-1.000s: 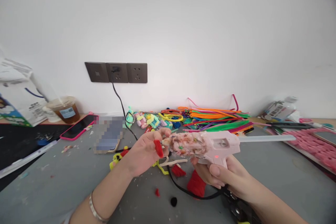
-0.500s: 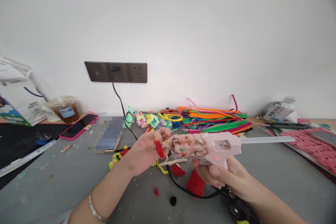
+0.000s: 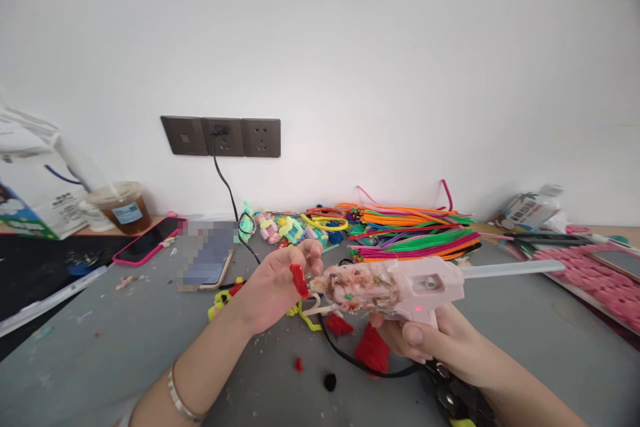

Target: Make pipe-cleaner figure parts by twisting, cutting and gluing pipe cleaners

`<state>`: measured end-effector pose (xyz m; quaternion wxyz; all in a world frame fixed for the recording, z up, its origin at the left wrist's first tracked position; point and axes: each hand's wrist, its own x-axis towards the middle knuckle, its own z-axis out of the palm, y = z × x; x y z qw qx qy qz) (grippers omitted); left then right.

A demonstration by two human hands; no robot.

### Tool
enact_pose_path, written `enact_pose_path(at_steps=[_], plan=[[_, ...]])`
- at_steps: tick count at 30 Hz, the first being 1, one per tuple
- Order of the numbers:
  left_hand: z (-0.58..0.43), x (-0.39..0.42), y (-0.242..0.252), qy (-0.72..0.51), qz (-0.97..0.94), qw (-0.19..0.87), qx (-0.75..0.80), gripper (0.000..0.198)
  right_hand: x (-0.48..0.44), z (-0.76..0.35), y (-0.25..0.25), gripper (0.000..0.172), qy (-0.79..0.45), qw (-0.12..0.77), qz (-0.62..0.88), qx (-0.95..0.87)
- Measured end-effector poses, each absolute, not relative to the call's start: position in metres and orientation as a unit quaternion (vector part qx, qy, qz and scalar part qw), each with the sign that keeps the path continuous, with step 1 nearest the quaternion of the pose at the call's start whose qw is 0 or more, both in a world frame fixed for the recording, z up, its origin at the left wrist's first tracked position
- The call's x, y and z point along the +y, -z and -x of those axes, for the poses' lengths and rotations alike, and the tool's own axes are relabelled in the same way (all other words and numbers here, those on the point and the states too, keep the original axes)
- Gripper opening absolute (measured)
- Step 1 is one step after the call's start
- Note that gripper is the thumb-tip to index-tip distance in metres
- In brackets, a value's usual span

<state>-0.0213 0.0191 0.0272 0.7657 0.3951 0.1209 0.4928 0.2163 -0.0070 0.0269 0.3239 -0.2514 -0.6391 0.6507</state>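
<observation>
My right hand (image 3: 417, 337) grips the handle of a pale pink glue gun (image 3: 395, 287), its barrel crusted with stuck bits and a red light showing. A translucent glue stick (image 3: 515, 269) juts from its back end. Between the fingers of my left hand (image 3: 275, 287) is a small red fuzzy piece (image 3: 299, 281), close beside the gun's nozzle. Whether nozzle and piece touch cannot be made out. Below lie a red fuzzy piece (image 3: 373, 350) and a black pompom (image 3: 330, 382).
Coloured pipe cleaners (image 3: 410, 217) and small fuzzy figures (image 3: 285, 229) lie along the wall. Phones (image 3: 150, 241) and a drink cup (image 3: 125, 210) stand left. A black cable (image 3: 345, 357) loops under the gun. At right is a pink woven item (image 3: 590, 280).
The glue gun has shifted slightly right, and its nozzle is a little farther from my left hand. The red piece has tilted and moved slightly left and up.
</observation>
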Motion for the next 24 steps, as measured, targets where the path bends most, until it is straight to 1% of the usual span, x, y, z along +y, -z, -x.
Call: enact_pose_path(at_steps=[4,9,12,14,15,17,19,21,23,24], plan=[[0.022,0.019,-0.026,-0.493,-0.390,0.769,0.116,0.028,-0.007,-0.218,-0.026,0.045,-0.657,0.323,0.256,-0.631],[0.022,0.019,-0.029,-0.496,-0.387,0.766,0.136,0.033,-0.007,-0.220,-0.028,0.048,-0.658,0.306,0.271,-0.633],[0.022,0.020,-0.030,-0.499,-0.390,0.760,0.146,0.034,-0.008,-0.221,-0.027,0.051,-0.646,0.320,0.262,-0.641],[0.023,0.022,-0.029,-0.505,-0.397,0.752,0.149,0.033,-0.012,-0.221,-0.026,0.055,-0.629,0.365,0.262,-0.635],[0.023,0.023,-0.028,-0.508,-0.404,0.746,0.152,0.033,-0.014,-0.222,-0.026,0.054,-0.618,0.401,0.267,-0.621],[0.024,0.024,-0.027,-0.510,-0.420,0.732,0.166,0.030,-0.018,-0.225,-0.025,0.051,-0.581,0.494,0.298,-0.574],[0.024,0.025,-0.026,-0.507,-0.441,0.717,0.186,0.027,-0.022,-0.231,-0.025,0.047,-0.515,0.594,0.353,-0.508],[0.023,0.026,-0.025,-0.505,-0.463,0.698,0.210,0.026,-0.024,-0.242,-0.024,0.038,-0.435,0.681,0.417,-0.416],[0.022,0.026,-0.024,-0.504,-0.485,0.674,0.237,0.026,-0.024,-0.256,-0.020,0.029,-0.373,0.720,0.479,-0.337],[0.022,0.026,-0.023,-0.501,-0.495,0.664,0.251,0.026,-0.023,-0.264,-0.017,0.029,-0.350,0.716,0.512,-0.322]])
